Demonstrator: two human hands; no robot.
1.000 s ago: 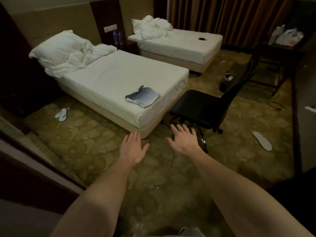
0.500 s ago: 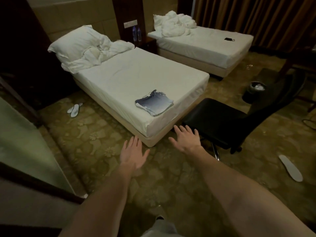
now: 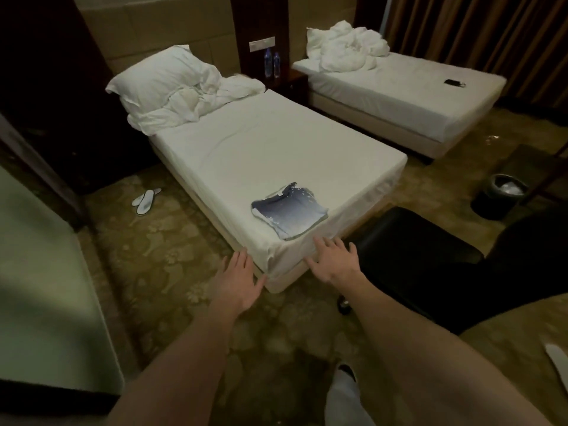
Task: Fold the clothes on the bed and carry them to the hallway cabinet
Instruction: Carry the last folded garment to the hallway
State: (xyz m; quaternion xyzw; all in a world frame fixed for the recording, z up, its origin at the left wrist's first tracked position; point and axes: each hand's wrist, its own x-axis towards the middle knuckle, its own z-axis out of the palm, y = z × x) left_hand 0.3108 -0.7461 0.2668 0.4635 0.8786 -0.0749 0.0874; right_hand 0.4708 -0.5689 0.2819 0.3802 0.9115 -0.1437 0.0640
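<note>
A folded blue-and-white garment [image 3: 289,212] lies flat near the foot corner of the nearer bed [image 3: 270,149], which has a white sheet. My left hand [image 3: 238,279] is stretched out with straight fingers just left of the bed's corner, holding nothing. My right hand [image 3: 335,259] is spread open in front of the bed's foot edge, a short way below the garment, and holds nothing either.
A black office chair [image 3: 415,256] stands right of the bed corner, close to my right arm. White slippers [image 3: 146,201] lie on the carpet at left. A second bed [image 3: 399,96] stands behind, and a dark bin [image 3: 501,195] sits at right. A pale panel [image 3: 40,296] fills the left edge.
I have come closer to the nearer bed. Both open hands now reach its foot corner, and the garment lies just beyond my right hand.
</note>
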